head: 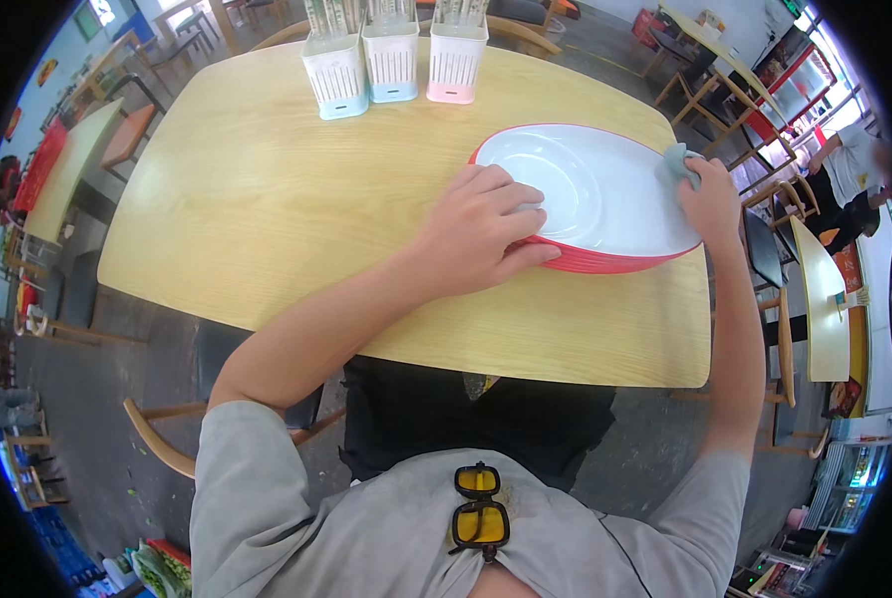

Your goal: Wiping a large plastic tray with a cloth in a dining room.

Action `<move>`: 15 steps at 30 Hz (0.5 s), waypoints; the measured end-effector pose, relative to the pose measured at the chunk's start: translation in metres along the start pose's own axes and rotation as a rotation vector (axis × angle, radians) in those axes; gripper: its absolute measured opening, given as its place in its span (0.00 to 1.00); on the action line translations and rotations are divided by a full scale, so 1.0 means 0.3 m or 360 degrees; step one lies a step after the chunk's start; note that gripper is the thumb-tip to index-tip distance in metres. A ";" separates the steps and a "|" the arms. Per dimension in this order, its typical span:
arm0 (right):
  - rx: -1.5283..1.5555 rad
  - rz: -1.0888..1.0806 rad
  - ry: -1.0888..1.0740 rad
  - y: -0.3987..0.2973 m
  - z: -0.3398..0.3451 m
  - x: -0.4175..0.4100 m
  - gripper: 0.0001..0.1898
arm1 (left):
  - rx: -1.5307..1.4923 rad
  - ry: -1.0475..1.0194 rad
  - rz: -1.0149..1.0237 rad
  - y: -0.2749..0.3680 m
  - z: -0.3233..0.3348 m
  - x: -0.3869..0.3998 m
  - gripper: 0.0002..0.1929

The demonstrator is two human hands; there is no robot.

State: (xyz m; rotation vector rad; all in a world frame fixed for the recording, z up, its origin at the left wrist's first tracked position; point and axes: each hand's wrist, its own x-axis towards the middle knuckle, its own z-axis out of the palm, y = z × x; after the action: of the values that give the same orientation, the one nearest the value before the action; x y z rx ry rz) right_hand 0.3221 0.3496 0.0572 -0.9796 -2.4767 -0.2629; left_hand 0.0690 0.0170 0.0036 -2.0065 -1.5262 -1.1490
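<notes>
A stack of oval bowls, white inside with red outer walls, lies on the right part of the light wooden table. My left hand grips the stack's near left rim, fingers over the edge and thumb against the red side. At the right end of the top bowl, my right hand holds a bunched pale green cloth against the rim. The inside of the top bowl looks bare and shiny.
Three white slotted holders with bundled utensils stand at the table's far edge. A wooden chair is at the near left. More chairs and tables stand around, and a person in a light shirt is at the far right.
</notes>
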 end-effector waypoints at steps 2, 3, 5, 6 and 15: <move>-0.0018 0.0019 0.0004 0.001 0.004 -0.002 0.18 | -0.0012 0.0013 -0.0001 -0.005 0.007 -0.004 0.18; -0.0030 0.0009 0.0006 -0.004 0.004 -0.002 0.18 | -0.0030 0.0025 0.0003 -0.006 0.008 -0.005 0.18; -0.0038 -0.0009 0.0006 -0.004 0.011 0.007 0.18 | -0.0032 0.0028 0.0003 -0.011 0.009 -0.007 0.18; -0.0008 -0.0025 0.0005 0.001 0.014 0.013 0.17 | -0.0044 0.0029 0.0012 -0.013 0.011 -0.008 0.18; 0.0245 -0.0256 -0.0028 -0.050 0.045 0.094 0.18 | -0.0075 -0.0009 0.0027 -0.022 0.021 -0.014 0.19</move>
State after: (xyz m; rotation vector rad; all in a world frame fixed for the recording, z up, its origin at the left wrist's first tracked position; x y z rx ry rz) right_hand 0.2891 0.3600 0.0588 -0.7243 -2.5522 -0.1126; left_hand 0.0649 0.0210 -0.0047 -2.0512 -1.4949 -1.1842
